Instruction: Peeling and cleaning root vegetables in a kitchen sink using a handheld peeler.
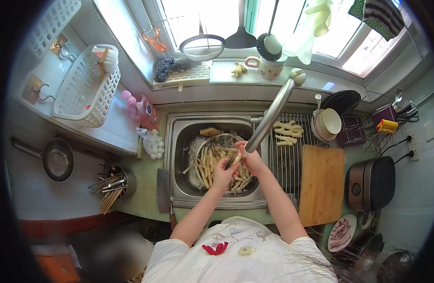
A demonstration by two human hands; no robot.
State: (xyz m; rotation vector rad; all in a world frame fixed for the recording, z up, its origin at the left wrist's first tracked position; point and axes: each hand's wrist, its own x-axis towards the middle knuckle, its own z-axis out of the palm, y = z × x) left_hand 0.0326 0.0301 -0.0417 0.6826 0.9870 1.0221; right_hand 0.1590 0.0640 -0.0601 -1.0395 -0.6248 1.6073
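Over the stainless steel sink (178, 177), my left hand (224, 175) and my right hand (250, 159) are close together, both gripping one pale, slender shoot (238, 158) between the fingers. Beneath them a round metal bowl (200, 148) is filled with similar pale shoots (207, 162) and stands in the basin. The faucet spout (270, 115) passes above my right hand and partly hides it. A yellowish sponge (210, 132) lies behind the bowl. Whether any small tool is between my fingers cannot be told.
Pale ginger-like pieces (288, 132) lie on the metal drying rack (284, 166), beside a wooden cutting board (321, 184). A cleaver (163, 191) rests left of the sink. Stacked bowls (328, 123), a black rice cooker (372, 184) and a plate of sliced meat (342, 233) are at the right.
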